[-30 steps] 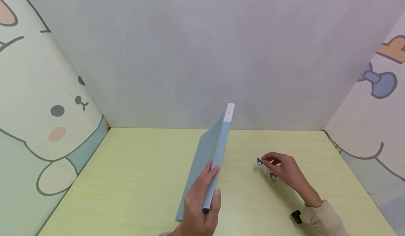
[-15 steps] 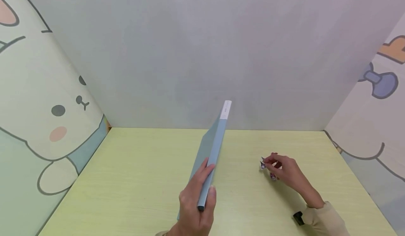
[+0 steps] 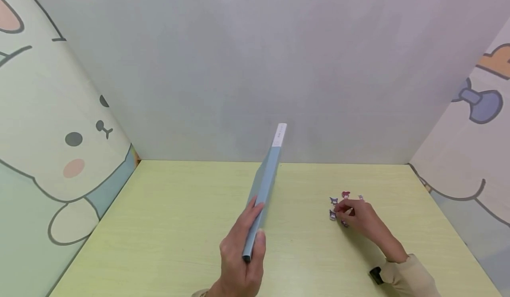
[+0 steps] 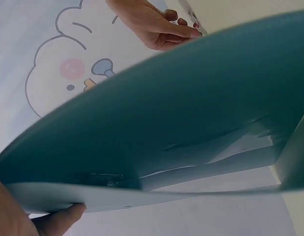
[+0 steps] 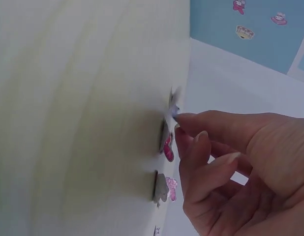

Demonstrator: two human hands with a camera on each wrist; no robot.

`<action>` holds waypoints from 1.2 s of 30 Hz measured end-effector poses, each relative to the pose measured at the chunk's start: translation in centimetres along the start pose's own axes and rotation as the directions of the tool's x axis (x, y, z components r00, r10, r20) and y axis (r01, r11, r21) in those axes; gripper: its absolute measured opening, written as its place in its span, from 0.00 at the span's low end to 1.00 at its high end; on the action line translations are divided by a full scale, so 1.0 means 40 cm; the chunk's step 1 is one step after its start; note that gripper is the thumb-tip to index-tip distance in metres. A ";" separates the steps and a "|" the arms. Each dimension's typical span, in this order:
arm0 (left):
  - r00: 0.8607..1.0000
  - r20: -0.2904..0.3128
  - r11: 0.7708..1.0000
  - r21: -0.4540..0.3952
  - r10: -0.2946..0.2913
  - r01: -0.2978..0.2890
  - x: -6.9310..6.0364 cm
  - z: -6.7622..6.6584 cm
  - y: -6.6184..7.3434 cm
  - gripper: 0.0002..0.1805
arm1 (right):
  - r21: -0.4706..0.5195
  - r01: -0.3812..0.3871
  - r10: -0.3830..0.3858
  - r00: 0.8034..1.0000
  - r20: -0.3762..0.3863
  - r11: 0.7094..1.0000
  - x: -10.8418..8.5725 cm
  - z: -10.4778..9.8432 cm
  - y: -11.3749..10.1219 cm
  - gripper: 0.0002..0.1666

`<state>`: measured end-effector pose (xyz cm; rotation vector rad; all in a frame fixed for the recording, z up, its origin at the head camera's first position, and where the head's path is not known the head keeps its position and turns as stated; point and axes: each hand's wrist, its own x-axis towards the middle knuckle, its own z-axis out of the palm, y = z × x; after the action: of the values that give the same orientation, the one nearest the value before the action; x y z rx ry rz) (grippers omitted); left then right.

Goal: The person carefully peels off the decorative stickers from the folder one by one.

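Note:
My left hand (image 3: pixel 241 252) grips a blue folder (image 3: pixel 263 195) by the lower end of its spine. The folder stands on edge, tilted, with its spine toward me and a white label at the top. In the left wrist view, its covers spread apart above my fingers (image 4: pixel 61 221). My right hand (image 3: pixel 358 217) pinches a small cartoon-character cutout (image 3: pixel 332 215) between thumb and forefinger, just above the table; it is blurred in the right wrist view. Similar small cutouts, one with a red top (image 3: pixel 345 194) and one purple and white (image 3: pixel 334 201), are around the fingertips. My hand partly hides others.
The pale yellow table (image 3: pixel 167 217) meets a grey back wall (image 3: pixel 255 67). Cartoon-printed panels (image 3: pixel 71 190) stand at both sides. In the right wrist view, the folder's cover carries several small stickers (image 5: pixel 245 32). A black item (image 3: pixel 376 275) sits by the right sleeve.
The folder and left hand have shifted left, and the folder has turned more edge-on. My right hand has moved slightly down and right with the cutout; more cutouts show around it.

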<state>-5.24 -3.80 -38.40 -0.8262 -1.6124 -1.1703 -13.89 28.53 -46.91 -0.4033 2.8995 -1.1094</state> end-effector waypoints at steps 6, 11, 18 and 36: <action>1.000 -0.026 1.000 -0.010 0.011 -0.012 0.004 0.001 0.000 0.17 | -0.019 -0.005 0.005 1.000 -0.009 1.000 -0.004 0.002 0.004 0.04; 0.998 -0.052 1.000 -0.014 0.024 -0.024 0.005 0.002 0.002 0.16 | 0.020 -0.018 0.018 1.000 -0.003 1.000 0.001 0.011 -0.008 0.03; 0.997 -0.080 1.000 -0.002 0.025 -0.025 -0.002 0.000 0.000 0.14 | 0.168 -0.005 -0.004 0.998 0.056 0.986 0.011 0.034 -0.055 0.08; 0.995 -0.096 0.999 -0.037 0.028 -0.032 -0.010 -0.009 -0.012 0.15 | 0.249 0.155 -0.207 0.958 0.200 0.956 0.051 0.113 -0.129 0.28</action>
<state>-5.42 -4.29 -38.90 -0.8045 -1.4989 -1.2056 -14.19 21.38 -46.75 -0.7463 2.5432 -1.3122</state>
